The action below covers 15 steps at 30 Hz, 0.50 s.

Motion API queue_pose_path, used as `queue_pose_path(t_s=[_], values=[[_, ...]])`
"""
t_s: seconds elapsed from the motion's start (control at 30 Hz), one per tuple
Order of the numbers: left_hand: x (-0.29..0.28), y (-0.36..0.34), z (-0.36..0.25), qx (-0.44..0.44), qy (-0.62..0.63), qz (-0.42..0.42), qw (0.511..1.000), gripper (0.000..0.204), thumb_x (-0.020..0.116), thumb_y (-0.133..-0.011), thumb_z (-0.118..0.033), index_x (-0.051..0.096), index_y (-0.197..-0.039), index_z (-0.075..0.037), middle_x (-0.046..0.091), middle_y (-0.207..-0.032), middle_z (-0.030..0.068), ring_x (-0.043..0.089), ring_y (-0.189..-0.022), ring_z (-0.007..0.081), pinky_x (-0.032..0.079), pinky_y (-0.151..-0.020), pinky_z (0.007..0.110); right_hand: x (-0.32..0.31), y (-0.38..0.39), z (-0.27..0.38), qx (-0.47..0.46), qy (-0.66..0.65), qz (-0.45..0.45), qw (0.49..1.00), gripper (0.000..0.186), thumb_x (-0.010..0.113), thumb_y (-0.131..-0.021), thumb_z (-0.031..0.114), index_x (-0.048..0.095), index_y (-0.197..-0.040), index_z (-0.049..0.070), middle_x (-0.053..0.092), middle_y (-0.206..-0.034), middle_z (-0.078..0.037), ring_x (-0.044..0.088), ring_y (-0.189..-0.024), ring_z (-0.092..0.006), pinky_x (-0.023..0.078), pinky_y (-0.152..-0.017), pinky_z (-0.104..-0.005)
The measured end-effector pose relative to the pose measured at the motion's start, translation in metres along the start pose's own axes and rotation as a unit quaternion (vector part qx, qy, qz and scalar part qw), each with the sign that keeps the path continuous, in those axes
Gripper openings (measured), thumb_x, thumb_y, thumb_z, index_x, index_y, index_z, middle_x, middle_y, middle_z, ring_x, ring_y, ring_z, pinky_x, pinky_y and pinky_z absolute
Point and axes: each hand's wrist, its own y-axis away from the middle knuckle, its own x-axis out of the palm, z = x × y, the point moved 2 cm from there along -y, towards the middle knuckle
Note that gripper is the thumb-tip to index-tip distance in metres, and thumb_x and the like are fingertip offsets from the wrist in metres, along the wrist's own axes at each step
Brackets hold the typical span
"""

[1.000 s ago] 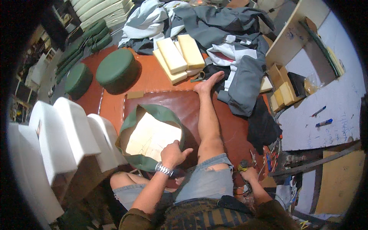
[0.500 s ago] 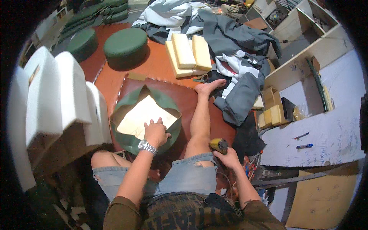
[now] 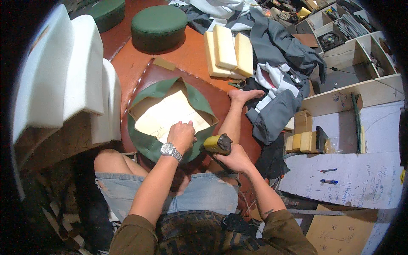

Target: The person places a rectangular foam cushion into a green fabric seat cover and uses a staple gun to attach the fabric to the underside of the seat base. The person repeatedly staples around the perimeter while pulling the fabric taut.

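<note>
A round cushion lies bottom up before me, its green cover [image 3: 142, 146] folded in around a pale wooden board [image 3: 163, 117]. The cover's far edge stands up in loose points. My left hand [image 3: 182, 137], with a metal watch on its wrist, is bent over the cushion's near right side, its fingers curled on the cover's edge; the fingertips are partly hidden. My right hand [image 3: 234, 158] is wrapped around the handle of a yellow and black staple gun [image 3: 217, 144]. The gun is held just right of the cushion, beside my left hand.
A finished green round cushion [image 3: 159, 27] stands farther off on the orange-brown surface. Yellow foam blocks [image 3: 225, 46] are piled to its right, beside grey and white fabric [image 3: 272, 112]. White foam-covered pieces [image 3: 83, 63] stand at left. At right are wooden shelves [image 3: 352, 91] and a white board with pens [image 3: 329, 181].
My right hand has brought the staple gun left and forward, close to the cushion. The fingers of my left hand, spread before, are now curled at the cover's edge. The view has shifted.
</note>
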Motion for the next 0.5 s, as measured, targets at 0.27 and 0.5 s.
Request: queue_pose_path(t_s=[0.27, 0.5], values=[[-0.018, 0.007, 0.006, -0.037, 0.067, -0.025, 0.997, 0.045, 0.083, -0.084, -0.032, 0.07, -0.114, -0.001, 0.077, -0.096, 0.0185, 0.074, -0.097, 0.0353, 0.059, -0.086, 0.045, 0.008, 0.004, 0.001, 0.006, -0.021, 0.006, 1.0, 0.045, 0.076, -0.091, 0.031, 0.071, -0.124, 0.001, 0.077, -0.107, -0.017, 0.074, -0.095, -0.0253, 0.056, -0.089, -0.0388], [-0.078, 0.048, 0.115, -0.244, 0.046, -0.275, 0.929, 0.045, 0.079, -0.086, -0.019, 0.064, -0.125, -0.002, 0.061, -0.119, 0.0197, 0.06, -0.115, 0.041, 0.051, -0.098, 0.05, 0.02, 0.03, -0.032, 0.098, -0.207, 0.128, 0.965, 0.037, 0.068, -0.099, 0.029, 0.066, -0.122, 0.001, 0.071, -0.092, -0.008, 0.065, -0.077, -0.019, 0.054, -0.073, -0.0372]])
